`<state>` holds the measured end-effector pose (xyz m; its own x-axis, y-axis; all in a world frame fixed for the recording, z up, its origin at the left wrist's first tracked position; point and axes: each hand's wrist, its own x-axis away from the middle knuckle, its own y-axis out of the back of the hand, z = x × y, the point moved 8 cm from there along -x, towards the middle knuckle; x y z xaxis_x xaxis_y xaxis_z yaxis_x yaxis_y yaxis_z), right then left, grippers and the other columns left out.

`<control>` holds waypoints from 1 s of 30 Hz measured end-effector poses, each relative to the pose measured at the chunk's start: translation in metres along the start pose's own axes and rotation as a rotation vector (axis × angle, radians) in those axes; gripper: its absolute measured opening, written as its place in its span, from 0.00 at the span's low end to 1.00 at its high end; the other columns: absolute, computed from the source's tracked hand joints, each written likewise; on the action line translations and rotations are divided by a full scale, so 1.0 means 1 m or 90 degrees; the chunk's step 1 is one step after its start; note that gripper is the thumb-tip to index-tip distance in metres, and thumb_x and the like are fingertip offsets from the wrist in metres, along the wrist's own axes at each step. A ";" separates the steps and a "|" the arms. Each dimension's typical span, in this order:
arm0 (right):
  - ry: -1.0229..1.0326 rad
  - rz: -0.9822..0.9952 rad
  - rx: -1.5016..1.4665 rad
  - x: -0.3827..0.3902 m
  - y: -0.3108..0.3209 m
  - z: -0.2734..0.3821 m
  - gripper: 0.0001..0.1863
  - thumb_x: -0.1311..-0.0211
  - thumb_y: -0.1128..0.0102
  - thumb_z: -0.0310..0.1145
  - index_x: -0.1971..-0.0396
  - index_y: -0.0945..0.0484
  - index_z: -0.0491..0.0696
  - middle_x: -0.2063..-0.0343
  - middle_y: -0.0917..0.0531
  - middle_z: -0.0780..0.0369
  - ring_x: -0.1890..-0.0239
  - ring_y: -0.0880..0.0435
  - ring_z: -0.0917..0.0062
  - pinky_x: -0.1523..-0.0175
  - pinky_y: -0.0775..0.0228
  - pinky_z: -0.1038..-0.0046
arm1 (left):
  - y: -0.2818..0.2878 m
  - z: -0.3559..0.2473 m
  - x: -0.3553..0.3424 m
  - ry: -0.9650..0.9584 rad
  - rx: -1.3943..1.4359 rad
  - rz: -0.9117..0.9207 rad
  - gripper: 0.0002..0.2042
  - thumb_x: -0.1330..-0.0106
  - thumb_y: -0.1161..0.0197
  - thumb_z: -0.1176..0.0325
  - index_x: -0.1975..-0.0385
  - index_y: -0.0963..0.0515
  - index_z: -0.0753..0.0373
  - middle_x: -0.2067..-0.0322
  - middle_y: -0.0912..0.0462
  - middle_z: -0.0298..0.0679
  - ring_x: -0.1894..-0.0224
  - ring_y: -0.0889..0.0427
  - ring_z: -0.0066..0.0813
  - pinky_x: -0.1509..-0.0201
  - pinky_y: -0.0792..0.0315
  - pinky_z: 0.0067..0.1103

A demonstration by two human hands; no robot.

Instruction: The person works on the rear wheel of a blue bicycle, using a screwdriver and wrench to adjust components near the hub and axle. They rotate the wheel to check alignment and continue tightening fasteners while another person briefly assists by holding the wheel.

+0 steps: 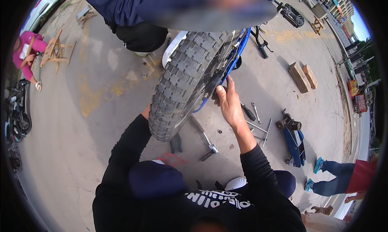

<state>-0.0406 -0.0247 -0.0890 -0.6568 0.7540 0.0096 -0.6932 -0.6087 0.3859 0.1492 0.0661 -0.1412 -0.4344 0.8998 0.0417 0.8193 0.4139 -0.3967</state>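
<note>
A knobby-tyred wheel [184,76] stands in front of me, tilted, with a blue frame bar [238,50] along its right side. My right hand [229,104] is at the lower part of this bar, thumb and forefinger pointing up against a dark part there, the other fingers curled. What those fingers hold is hidden. My left hand goes behind the tyre's left side; only its wrist shows, and its fingers are out of sight. On the ground below the wheel lies a ratchet wrench [210,146]. Beside my right wrist are a screwdriver [247,111], a spanner [256,112] and a T-handle wrench [262,131].
Across the wheel crouches a person in a navy jacket [121,7]. To the right are a blue floor jack [295,145], two wooden blocks [300,76] and a standing person's legs [333,179]. A wooden stool [56,52], a person in pink and parked motorbikes [20,110] are at the left.
</note>
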 end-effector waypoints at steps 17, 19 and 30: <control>-0.009 -0.094 -0.168 0.012 0.009 -0.026 0.25 0.25 0.60 0.52 0.53 0.33 0.41 0.72 0.23 0.60 0.76 0.23 0.78 0.69 0.29 0.74 | 0.011 -0.004 -0.007 0.015 -0.030 0.009 0.28 0.29 0.48 0.45 0.44 0.31 0.66 0.54 0.22 0.40 0.55 0.22 0.27 0.54 0.27 0.23; 0.083 -0.075 0.011 0.015 0.004 -0.013 0.27 0.30 0.49 0.54 0.57 0.30 0.39 0.71 0.21 0.57 0.73 0.19 0.74 0.65 0.26 0.71 | 0.012 -0.004 -0.008 0.017 -0.032 0.010 0.28 0.29 0.49 0.45 0.44 0.31 0.66 0.53 0.22 0.40 0.54 0.22 0.27 0.54 0.27 0.23; 0.188 -0.098 0.319 0.015 0.009 0.025 0.27 0.43 0.36 0.53 0.70 0.34 0.43 0.78 0.24 0.53 0.75 0.20 0.55 0.72 0.29 0.60 | 0.014 -0.007 -0.013 0.026 -0.048 0.017 0.27 0.28 0.50 0.47 0.43 0.32 0.65 0.51 0.23 0.41 0.52 0.23 0.29 0.51 0.27 0.25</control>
<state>-0.0495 -0.0129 -0.0625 -0.6644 0.6800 -0.3101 -0.6099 -0.2536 0.7508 0.1694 0.0610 -0.1409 -0.3980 0.9147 0.0697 0.8570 0.3978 -0.3275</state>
